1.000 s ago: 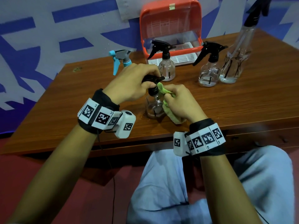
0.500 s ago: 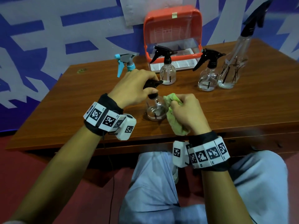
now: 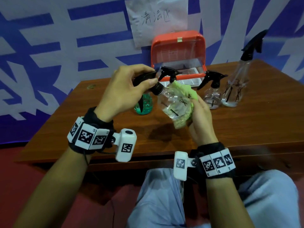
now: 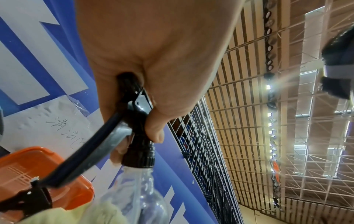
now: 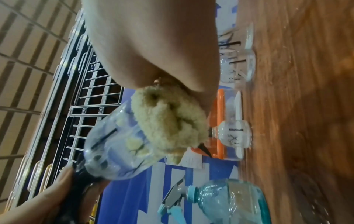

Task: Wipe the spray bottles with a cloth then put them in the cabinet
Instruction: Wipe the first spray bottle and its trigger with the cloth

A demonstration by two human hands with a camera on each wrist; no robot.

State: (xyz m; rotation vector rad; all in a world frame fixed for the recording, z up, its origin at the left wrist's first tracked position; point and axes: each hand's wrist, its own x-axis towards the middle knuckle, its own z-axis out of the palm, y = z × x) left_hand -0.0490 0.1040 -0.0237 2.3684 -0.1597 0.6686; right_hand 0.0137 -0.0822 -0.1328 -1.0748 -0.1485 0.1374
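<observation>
The clear spray bottle [image 3: 172,102] is held off the table [image 3: 115,129], tilted, its black trigger head up toward the left hand [image 3: 126,91] and its round base down toward the right hand [image 3: 200,116]. The left fingers [image 3: 148,82] are curled around the black head and neck, thumb over the collar; the left wrist view shows the same closed grip on the trigger head. The right fingers, mostly hidden behind the bottle, clutch a green cloth [image 3: 185,96] bunched against the bottle's far side and underside, so the cloth wraps between palm and plastic.

Just beyond the left fingers stands a teal bottle [image 3: 143,104] on the table, half hidden by the held trigger. Behind the cloth, another small black-headed bottle [image 3: 170,75] rises in front of the orange cabinet [image 3: 178,46], whose clear door is up and whose white slatted floor shows open space. To the right of the right fingers stand a small clear bottle [image 3: 213,94] and, touching or just beside it, a tall clear bottle [image 3: 236,83], both near the table's far right part.

Below the held bottle the wood lies bare down to the table's near edge, which runs just beneath both wrists. The person's lap in pale trousers [image 3: 164,203] sits below that edge.
</observation>
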